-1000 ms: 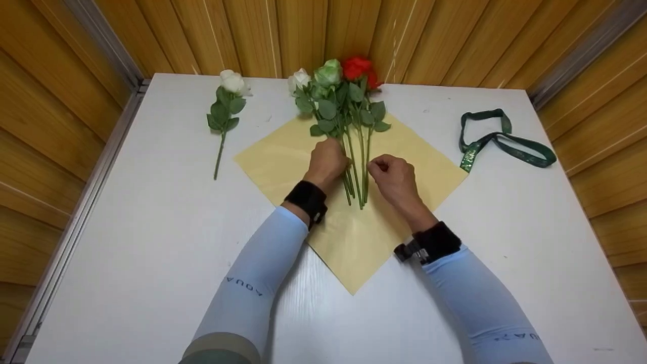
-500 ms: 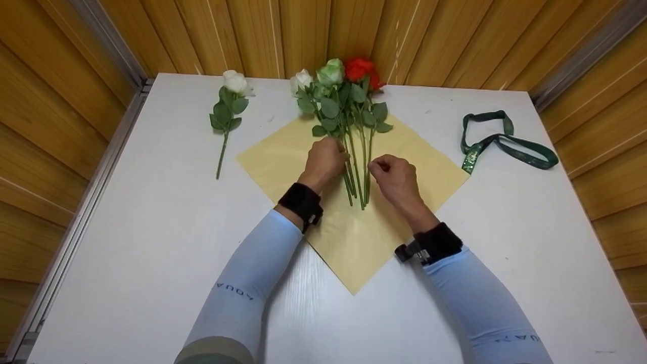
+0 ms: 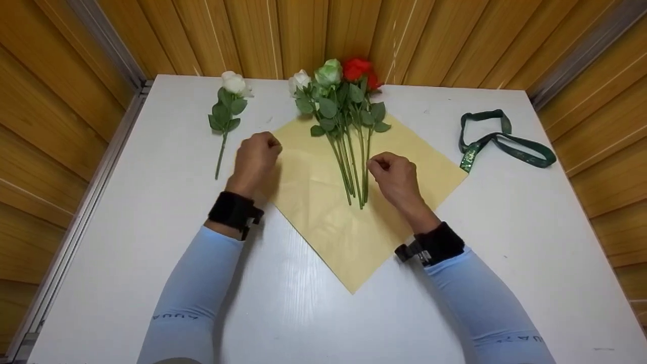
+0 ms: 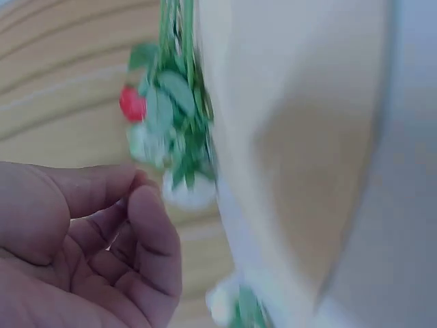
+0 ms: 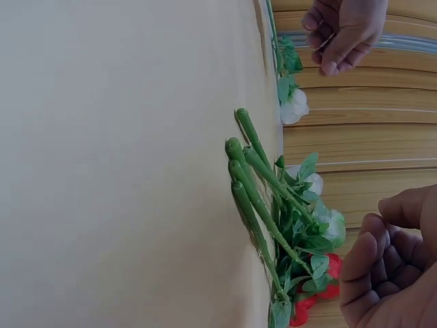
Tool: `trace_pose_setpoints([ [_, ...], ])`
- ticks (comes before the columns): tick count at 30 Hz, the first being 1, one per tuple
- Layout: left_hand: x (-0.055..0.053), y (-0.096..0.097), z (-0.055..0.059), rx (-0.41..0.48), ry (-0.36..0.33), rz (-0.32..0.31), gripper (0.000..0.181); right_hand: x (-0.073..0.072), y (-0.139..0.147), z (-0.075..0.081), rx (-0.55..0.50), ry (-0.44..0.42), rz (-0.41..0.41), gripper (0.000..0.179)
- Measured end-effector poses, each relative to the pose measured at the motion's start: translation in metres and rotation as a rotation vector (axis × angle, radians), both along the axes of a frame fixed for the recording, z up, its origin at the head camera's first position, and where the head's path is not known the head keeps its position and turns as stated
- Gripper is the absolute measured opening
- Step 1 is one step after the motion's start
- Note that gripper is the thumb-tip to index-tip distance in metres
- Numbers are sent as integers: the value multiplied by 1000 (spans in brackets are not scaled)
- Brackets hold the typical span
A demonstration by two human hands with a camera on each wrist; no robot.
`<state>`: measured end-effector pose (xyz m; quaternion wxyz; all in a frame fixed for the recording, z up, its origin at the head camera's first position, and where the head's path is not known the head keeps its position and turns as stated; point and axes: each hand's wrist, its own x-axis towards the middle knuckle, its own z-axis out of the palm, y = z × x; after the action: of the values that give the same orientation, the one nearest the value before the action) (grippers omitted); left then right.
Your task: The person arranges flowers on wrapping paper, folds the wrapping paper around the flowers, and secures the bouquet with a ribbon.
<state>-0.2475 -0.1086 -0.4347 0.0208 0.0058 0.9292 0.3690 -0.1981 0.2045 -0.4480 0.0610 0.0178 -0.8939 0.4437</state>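
Watching remotely, I see the left hand (image 3: 254,164) and right hand (image 3: 398,178), empty, loosely curled, flanking untied white, green and red roses (image 3: 342,106) lying partly on square yellow paper (image 3: 333,232); a nudge could scatter them.

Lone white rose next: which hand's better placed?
Left, I'd say. The left hand looks empty and is nearer the lone white rose, with no other flowers between them. The right hand also looks empty but is on the far side of the bunch.
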Motion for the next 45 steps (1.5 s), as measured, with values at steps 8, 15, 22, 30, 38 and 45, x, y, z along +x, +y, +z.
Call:
trace_pose_setpoints([
  [8, -1, -74, -5, -175, 38, 153, 21, 3, 0, 1, 12, 18, -2, 20],
  [15, 2, -106, -18, -238, -88, 215, 32, 2, 0, -2, 23, 12, -1, 21],
  [22, -3, -110, -24, -199, -152, 218, 26, 3, 0, -3, 42, -10, -9, 22],
  [30, -11, -111, -25, -142, -190, 234, 13, 5, 1, -4, 35, -20, -18, 22],
  [38, -11, -113, -16, -30, -258, 239, 11, 4, 2, -2, 36, -19, -16, 21],
  [45, 0, -92, -6, 250, -151, 233, 27, 2, -1, 3, 27, 4, -8, 20],
])
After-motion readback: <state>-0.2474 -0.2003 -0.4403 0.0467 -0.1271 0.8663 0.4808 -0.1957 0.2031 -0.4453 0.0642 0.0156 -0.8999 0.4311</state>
